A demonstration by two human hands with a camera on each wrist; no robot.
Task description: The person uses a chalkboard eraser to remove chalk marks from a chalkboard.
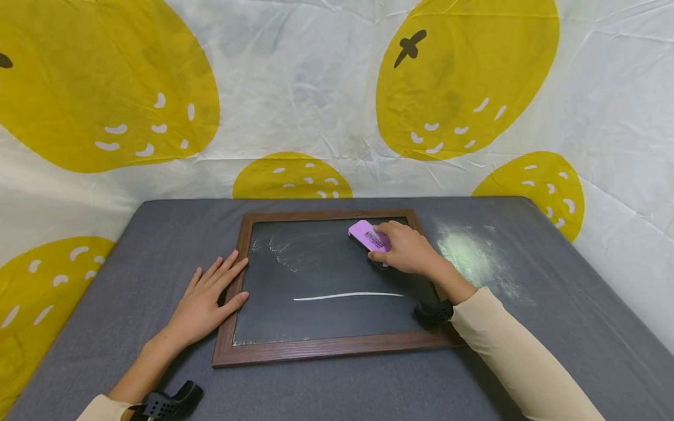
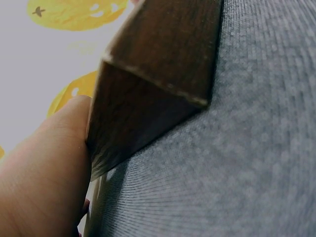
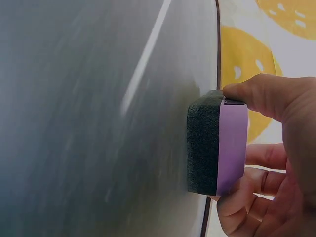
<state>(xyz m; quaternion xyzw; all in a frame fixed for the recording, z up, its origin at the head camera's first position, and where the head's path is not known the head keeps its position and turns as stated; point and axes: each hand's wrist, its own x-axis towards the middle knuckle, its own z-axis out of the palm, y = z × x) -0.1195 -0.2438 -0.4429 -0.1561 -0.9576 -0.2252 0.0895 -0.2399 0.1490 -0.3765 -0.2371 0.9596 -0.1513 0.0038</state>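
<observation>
A chalkboard (image 1: 316, 318) in a brown wooden frame (image 1: 337, 346) lies on the table. One white chalk line (image 1: 347, 295) runs across its lower half, and faint chalk smears (image 1: 281, 251) show at the upper left. My right hand (image 1: 408, 248) grips a purple board eraser (image 1: 365, 234) by its sides, over the board's upper right. In the right wrist view, the eraser's dark felt pad (image 3: 203, 145) faces the board; whether it touches is hard to tell. With fingers spread, my left hand (image 1: 202, 304) rests on the frame's left edge.
Grey cloth (image 1: 174, 234) covers the table. A pale chalky patch (image 1: 468, 257) marks the cloth right of the board. Behind the table hangs a white sheet (image 1: 295, 76) printed with yellow fruit shapes. A black wrist device (image 1: 168, 400) sits on the left wrist.
</observation>
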